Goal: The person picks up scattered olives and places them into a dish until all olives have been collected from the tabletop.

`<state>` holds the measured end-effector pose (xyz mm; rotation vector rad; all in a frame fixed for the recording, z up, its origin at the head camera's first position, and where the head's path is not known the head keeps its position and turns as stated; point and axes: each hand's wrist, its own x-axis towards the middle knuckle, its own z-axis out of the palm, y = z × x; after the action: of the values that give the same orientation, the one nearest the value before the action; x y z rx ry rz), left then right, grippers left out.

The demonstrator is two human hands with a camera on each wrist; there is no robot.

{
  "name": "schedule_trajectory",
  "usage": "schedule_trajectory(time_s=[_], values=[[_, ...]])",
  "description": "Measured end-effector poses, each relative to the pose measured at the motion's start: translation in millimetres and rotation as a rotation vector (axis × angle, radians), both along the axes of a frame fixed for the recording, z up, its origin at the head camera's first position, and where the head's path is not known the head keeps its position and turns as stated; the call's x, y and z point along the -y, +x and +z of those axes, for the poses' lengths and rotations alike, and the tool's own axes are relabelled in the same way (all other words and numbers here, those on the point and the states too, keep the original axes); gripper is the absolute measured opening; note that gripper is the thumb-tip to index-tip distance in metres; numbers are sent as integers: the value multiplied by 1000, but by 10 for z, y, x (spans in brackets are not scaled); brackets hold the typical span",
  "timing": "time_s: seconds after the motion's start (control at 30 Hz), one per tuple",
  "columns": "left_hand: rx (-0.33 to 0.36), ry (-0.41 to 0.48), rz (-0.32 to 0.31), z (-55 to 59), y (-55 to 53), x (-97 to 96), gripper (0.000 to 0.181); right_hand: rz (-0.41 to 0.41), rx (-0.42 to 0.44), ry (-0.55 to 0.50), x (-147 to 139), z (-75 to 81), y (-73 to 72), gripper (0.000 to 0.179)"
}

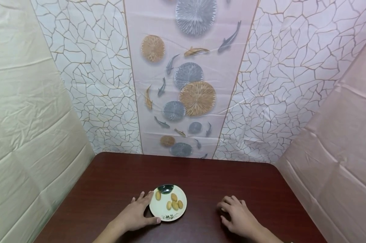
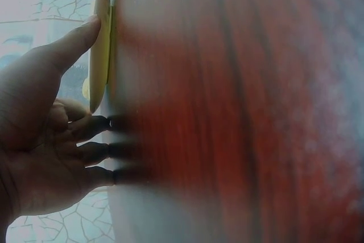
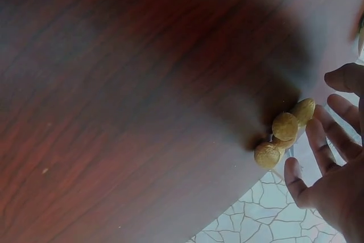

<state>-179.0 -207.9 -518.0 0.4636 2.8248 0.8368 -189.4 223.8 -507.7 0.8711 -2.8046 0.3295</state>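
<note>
A small round plate (image 1: 162,206), cream with a dark green patch, carries several yellow-brown, nut-like oval pieces (image 1: 175,205). My left hand (image 1: 137,212) holds it from the left, the thumb on its near rim and the index finger at its far-left rim. In the left wrist view the plate (image 2: 100,55) is seen edge-on beside the thumb. My right hand (image 1: 239,216) is low over the table, to the right of the plate, fingers loosely bent. Several similar oval pieces (image 3: 284,126) lie by its fingertips; whether they touch cannot be told. The head view hides these pieces behind the hand.
Both hands are over a dark red-brown wooden table (image 1: 198,175). Behind it hangs a patterned cloth (image 1: 183,87) with fish and round shapes. Pale fabric walls (image 1: 34,135) flank the table on both sides.
</note>
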Motion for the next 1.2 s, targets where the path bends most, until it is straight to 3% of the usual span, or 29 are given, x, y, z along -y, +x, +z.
schedule_trajectory(time_s=[0.5,0.63,0.83,1.03,1.2], values=[[12,10,-2,39,14,0,119,-43,-55,19,24,-88,-39,26],[8,16,-4,39,12,-2,118,0,-80,-8,18,-119,-57,28],[-5,12,-6,21,7,1,118,50,-226,-16,20,-173,-72,33],[-5,14,-6,25,22,5,117,24,-191,16,25,-149,-67,30],[-6,20,-6,45,22,6,117,39,-236,-14,69,-92,-65,35]])
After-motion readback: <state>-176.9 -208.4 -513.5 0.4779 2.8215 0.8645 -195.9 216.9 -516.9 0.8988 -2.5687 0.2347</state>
